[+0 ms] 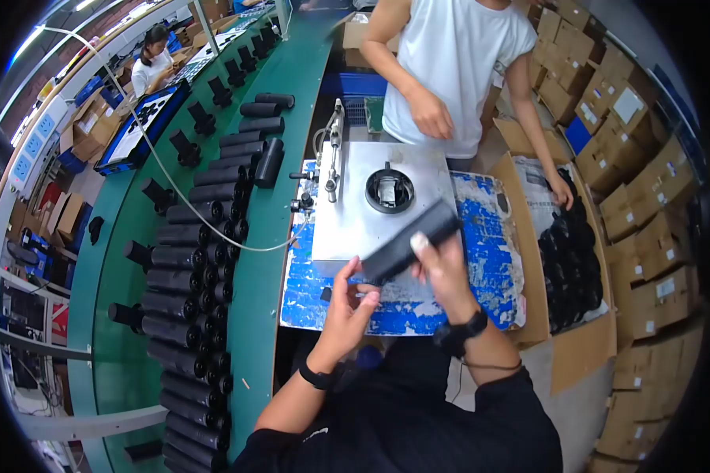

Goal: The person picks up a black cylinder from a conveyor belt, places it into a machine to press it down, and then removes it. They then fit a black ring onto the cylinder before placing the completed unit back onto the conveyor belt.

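A black cylinder (406,243) is tilted in front of me, its right end higher. My right hand (444,272) grips it near that end, with the thumb across its top. By the lower left end is my left hand (345,309), its fingers apart and slightly curled; whether a fingertip touches the cylinder I cannot tell. Beyond the cylinder stands a metal box-shaped machine (343,229) with a round black-rimmed opening (390,189) in its top. A lever-like metal fitting (334,162) is mounted at the machine's left side.
Many similar black cylinders (177,280) lie in rows on the green bench (248,347) to my left. The machine rests on a worn blue board (489,260). At right, an open carton (528,260) holds black items, under a co-worker's hand (560,191). Stacked cartons (647,252) line the right.
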The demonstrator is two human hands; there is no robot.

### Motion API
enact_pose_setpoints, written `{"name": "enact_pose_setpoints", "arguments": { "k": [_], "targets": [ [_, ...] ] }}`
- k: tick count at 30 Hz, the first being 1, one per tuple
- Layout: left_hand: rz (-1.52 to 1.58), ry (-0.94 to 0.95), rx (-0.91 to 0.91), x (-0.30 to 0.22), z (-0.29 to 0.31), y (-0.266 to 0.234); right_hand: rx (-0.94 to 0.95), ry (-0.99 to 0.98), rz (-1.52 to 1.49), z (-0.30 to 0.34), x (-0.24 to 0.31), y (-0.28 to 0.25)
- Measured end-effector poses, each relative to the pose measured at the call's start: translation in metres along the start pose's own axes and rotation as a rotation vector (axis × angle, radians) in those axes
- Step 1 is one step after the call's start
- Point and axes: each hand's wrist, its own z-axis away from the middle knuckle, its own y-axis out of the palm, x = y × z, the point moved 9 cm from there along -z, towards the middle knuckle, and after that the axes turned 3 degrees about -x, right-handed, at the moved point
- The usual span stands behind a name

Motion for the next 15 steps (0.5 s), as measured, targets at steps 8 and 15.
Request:
{"name": "enact_pose_setpoints", "arguments": {
  "k": [8,15],
  "targets": [
    [-0.117,-0.063,0.024,0.027,0.021,-0.061,-0.18,-0.494,0.232,-0.117,0.022,-0.022],
    [-0.13,-0.132,-0.221,0.046,0.06,-0.125,-0.138,-0.395,0.577,-0.139,0.029,-0.009]
  ]
}}
